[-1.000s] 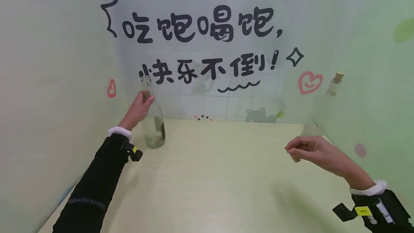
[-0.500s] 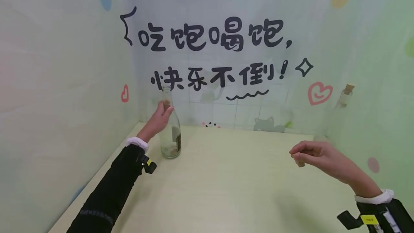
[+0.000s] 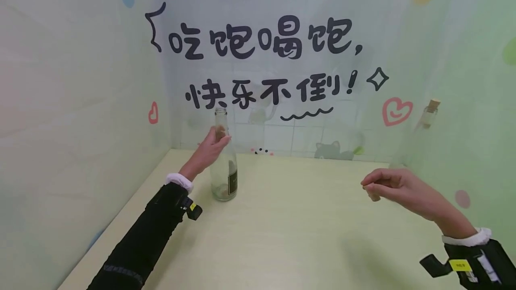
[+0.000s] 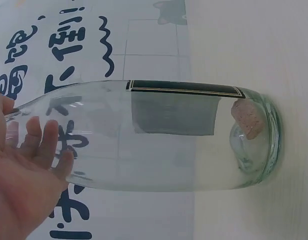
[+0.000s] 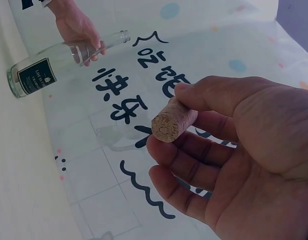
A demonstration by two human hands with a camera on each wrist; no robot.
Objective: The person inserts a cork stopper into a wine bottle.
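My left hand grips the neck of a clear glass bottle that stands upright at the back left of the table. Its dark label faces right, and a pinkish-brown speckled lump shows at its base. The bottle's mouth has no stopper in it. Over the right side of the table, my right hand pinches a cork between thumb and fingers. The cork's round end points away from the palm, and the hand mostly hides it in the head view.
A pale wooden table spans the space between the hands. Behind it rises a printed back wall with large dark lettering, and a pale left wall and green right wall flank it.
The left hand has shifted the bottle to the right along the table, against the wall lettering. The head view has swung slightly left. The right hand keeps its pinch on the cork.
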